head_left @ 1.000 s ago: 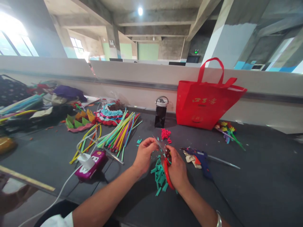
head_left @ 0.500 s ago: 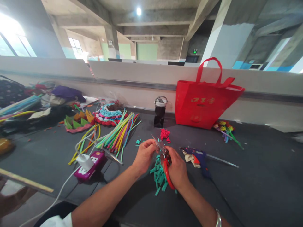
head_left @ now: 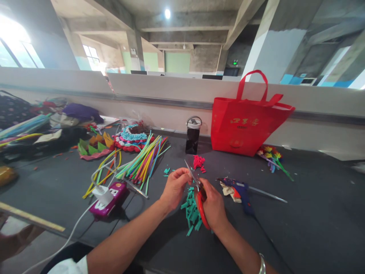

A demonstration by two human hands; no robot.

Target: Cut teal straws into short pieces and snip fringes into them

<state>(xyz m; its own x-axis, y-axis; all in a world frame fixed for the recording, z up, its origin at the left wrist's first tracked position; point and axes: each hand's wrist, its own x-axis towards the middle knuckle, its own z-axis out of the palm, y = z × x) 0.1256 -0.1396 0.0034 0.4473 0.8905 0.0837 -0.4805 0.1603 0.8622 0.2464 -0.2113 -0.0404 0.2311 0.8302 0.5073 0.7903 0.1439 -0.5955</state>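
My right hand (head_left: 212,201) grips a pair of red-handled scissors (head_left: 201,207), the blades pointing up and to the left. Close by the blades, my left hand (head_left: 175,188) is pinched at the fingertips; what it holds there is too small to make out. Below the hands lies a heap of green strips (head_left: 191,213) on the dark table. Just past the scissor tips sits a small pile of red pieces (head_left: 199,162). A few tiny green bits (head_left: 167,172) are scattered left of my left hand.
A purple power strip (head_left: 111,199) with a white plug and a bundle of coloured sticks (head_left: 145,160) lie left. Behind stand a black bottle (head_left: 193,139) and a red bag (head_left: 245,127). A blue glue gun (head_left: 242,190) with its cord lies right, near pipe-cleaner flowers (head_left: 272,156).
The scissor blades shift and change angle slightly beside my left fingertips. Both hands stay in nearly the same place, and the view moves a little.
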